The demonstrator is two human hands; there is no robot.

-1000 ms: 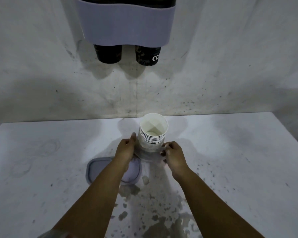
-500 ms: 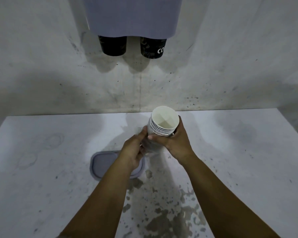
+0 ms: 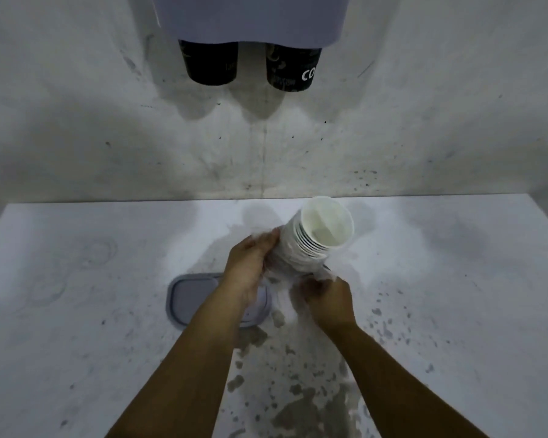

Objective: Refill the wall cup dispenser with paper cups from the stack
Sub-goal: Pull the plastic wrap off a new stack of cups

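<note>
White paper cup stack tilted, gripped by left hand; right hand pinching its plastic wrap.

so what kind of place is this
Probably a drinks or coffee corner, perhaps a break room: a wall dispenser with two dark cups poking out below, a stained white counter, and a stack of paper cups in both hands.

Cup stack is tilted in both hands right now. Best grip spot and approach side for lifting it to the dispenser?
Grip the cup stack round its tapered side wall, below the bunched rims, coming from the sides. Its open mouth tilts up and to the right, so the wall is the only firm surface. The left hand holds the mid wall; the right hand grips near the base, which looks blurred. The dispenser hangs above.
</note>
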